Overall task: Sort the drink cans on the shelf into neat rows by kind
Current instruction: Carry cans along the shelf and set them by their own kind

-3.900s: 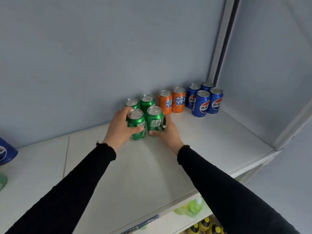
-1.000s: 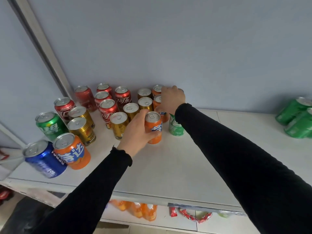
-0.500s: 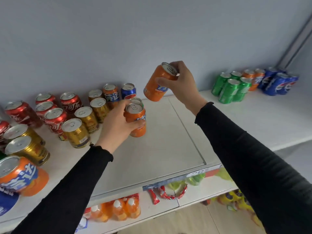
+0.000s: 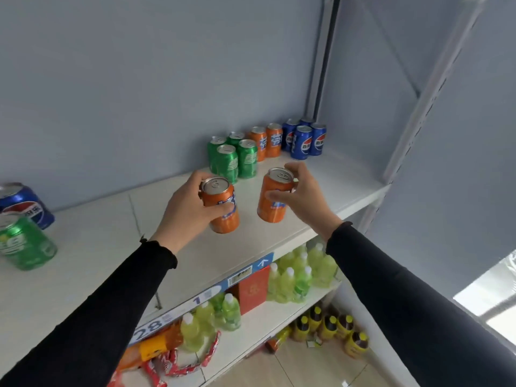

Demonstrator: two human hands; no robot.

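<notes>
The white shelf (image 4: 92, 255) runs the width of my view. At its far right corner the sorting is under way: four blue cans (image 4: 303, 142) in a block, two orange cans (image 4: 266, 141) beside them, then four green cans (image 4: 233, 157). Off to the left a stray blue can (image 4: 23, 203) and a stray green can (image 4: 23, 243) lean unsorted, so I judge plenty is left. My left hand (image 4: 187, 213) is wrapped around one orange can (image 4: 222, 208), fingers closed snugly on its side. My right hand (image 4: 303, 195) pinches a second orange can (image 4: 273, 198) near its top. Both seem to hang above the shelf, short of the orange pair.
</notes>
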